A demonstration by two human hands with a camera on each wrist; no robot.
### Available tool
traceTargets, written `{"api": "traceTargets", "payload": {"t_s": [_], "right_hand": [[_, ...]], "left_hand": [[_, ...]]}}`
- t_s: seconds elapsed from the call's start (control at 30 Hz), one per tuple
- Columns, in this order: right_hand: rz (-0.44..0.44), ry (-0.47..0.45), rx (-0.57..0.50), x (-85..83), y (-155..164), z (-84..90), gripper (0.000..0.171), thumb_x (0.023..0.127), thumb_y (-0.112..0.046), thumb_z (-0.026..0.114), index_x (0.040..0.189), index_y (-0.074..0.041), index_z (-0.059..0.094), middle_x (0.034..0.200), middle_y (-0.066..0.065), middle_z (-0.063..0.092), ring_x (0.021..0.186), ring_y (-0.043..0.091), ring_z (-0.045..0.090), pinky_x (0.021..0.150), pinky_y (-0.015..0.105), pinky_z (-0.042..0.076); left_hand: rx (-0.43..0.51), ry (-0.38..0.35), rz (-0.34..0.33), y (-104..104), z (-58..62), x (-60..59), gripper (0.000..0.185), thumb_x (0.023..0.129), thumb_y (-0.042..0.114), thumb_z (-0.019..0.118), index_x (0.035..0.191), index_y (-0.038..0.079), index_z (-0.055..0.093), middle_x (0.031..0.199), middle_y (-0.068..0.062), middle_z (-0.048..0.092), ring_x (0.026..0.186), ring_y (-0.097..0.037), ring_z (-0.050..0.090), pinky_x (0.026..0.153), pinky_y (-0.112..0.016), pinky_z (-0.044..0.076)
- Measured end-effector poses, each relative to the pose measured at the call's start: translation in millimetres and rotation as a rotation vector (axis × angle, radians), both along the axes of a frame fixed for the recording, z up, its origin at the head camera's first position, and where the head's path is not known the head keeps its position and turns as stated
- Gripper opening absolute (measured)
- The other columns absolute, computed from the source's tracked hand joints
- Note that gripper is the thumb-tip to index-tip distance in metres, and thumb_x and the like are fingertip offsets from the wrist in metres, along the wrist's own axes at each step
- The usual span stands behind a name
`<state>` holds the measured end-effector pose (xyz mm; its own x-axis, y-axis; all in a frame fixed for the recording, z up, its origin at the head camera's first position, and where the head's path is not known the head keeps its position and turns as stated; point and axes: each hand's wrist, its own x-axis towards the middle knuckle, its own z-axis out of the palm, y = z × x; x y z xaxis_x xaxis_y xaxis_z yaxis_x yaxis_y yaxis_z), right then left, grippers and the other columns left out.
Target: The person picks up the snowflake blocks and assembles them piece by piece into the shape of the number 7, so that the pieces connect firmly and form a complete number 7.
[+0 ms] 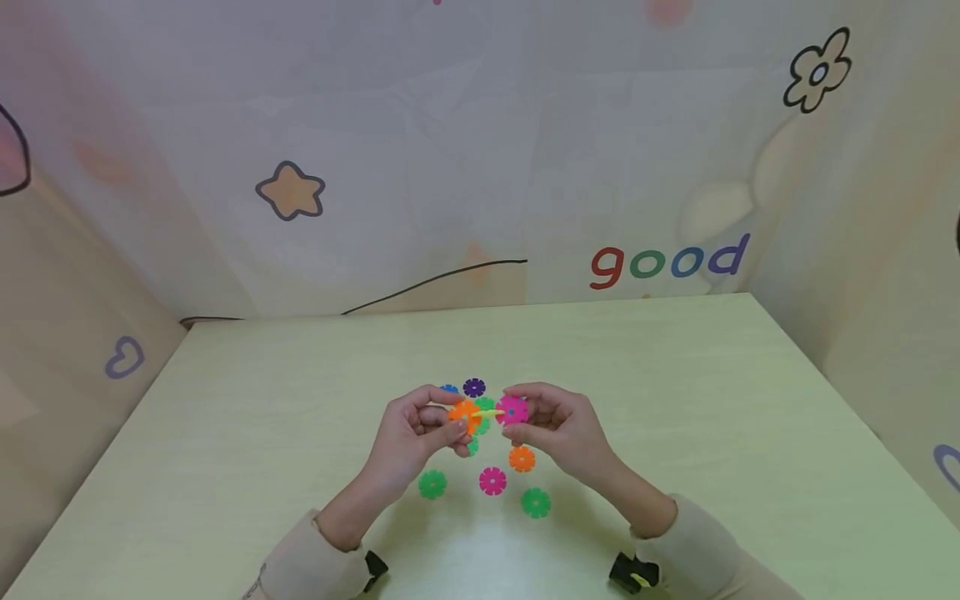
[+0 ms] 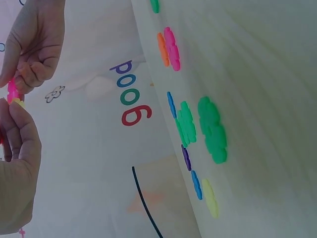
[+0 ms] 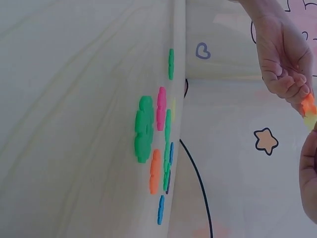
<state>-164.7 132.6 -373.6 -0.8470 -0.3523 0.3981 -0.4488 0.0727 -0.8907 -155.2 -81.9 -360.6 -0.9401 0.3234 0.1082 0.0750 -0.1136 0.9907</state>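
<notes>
Above the table (image 1: 225, 433), both hands work on a small cluster of plastic snowflake discs. My left hand (image 1: 448, 415) pinches an orange disc (image 1: 465, 412). My right hand (image 1: 523, 412) pinches a pink disc (image 1: 513, 410). A yellow piece (image 1: 489, 412) sits between the two discs and seems to join them. In the left wrist view the right hand (image 2: 20, 82) pinches the pink disc (image 2: 12, 91) above the yellow piece (image 2: 19, 102). The right wrist view shows the left hand (image 3: 297, 91) holding the orange disc (image 3: 308, 105).
Loose discs lie on the table under and around the hands: green (image 1: 432, 484), pink (image 1: 492, 481), green (image 1: 536, 502), orange (image 1: 521, 457), purple (image 1: 474, 387) and blue (image 1: 448, 389). A patterned backdrop with the word "good" (image 1: 669, 262) closes off the table's far side and flanks.
</notes>
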Motion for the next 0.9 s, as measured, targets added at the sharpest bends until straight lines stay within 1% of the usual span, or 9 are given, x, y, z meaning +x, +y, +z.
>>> {"api": "traceTargets", "payload": {"t_s": [0.2, 0.43, 0.53, 0.73, 0.9], "right_hand": [[0.020, 0.009, 0.008, -1.5, 7.2, 0.3, 0.041, 0.076, 0.006, 0.069, 0.115, 0.009, 0.056, 0.075, 0.012, 0.063, 0.065, 0.013, 0.064, 0.063, 0.027, 0.054], [0.016, -0.040, 0.033, -2.9, 19.5, -0.7, 0.040, 0.078, 0.004, 0.068, 0.116, 0.007, 0.055, 0.077, 0.006, 0.063, 0.067, 0.015, 0.064, 0.066, 0.027, 0.054], [0.005, -0.059, 0.065, -1.7, 23.9, -2.0, 0.040, 0.078, 0.002, 0.069, 0.116, 0.006, 0.055, 0.078, 0.005, 0.063, 0.067, 0.015, 0.064, 0.067, 0.026, 0.054], [-0.003, -0.082, 0.139, -1.2, 32.5, -3.8, 0.039, 0.079, -0.001, 0.069, 0.116, 0.006, 0.056, 0.078, 0.009, 0.063, 0.068, 0.016, 0.064, 0.068, 0.027, 0.054], [0.002, -0.134, 0.235, -4.8, 41.0, -6.3, 0.036, 0.081, -0.008, 0.070, 0.113, 0.003, 0.059, 0.080, 0.009, 0.062, 0.070, 0.016, 0.063, 0.067, 0.025, 0.053]], "left_hand": [[-0.015, -0.006, 0.002, -1.9, -1.3, -1.0, 0.030, 0.085, -0.004, 0.061, 0.112, -0.010, 0.050, 0.073, 0.000, 0.066, 0.063, -0.015, 0.066, 0.078, -0.034, 0.053], [-0.049, -0.012, 0.022, -6.6, -2.5, -2.5, 0.031, 0.085, -0.002, 0.062, 0.112, -0.008, 0.051, 0.075, -0.003, 0.066, 0.065, -0.017, 0.067, 0.079, -0.033, 0.052], [-0.047, -0.014, 0.018, -7.9, -2.6, -2.4, 0.031, 0.085, -0.002, 0.062, 0.113, -0.009, 0.050, 0.075, -0.002, 0.066, 0.065, -0.016, 0.067, 0.080, -0.032, 0.052], [-0.029, -0.002, 0.006, -9.0, -2.7, -3.2, 0.030, 0.085, -0.003, 0.061, 0.113, -0.009, 0.050, 0.073, -0.001, 0.066, 0.064, -0.016, 0.066, 0.079, -0.033, 0.052], [-0.020, 0.007, 0.006, -10.6, -3.0, -4.9, 0.030, 0.085, -0.004, 0.060, 0.113, -0.010, 0.050, 0.072, -0.002, 0.065, 0.063, -0.016, 0.066, 0.076, -0.035, 0.053]]}}
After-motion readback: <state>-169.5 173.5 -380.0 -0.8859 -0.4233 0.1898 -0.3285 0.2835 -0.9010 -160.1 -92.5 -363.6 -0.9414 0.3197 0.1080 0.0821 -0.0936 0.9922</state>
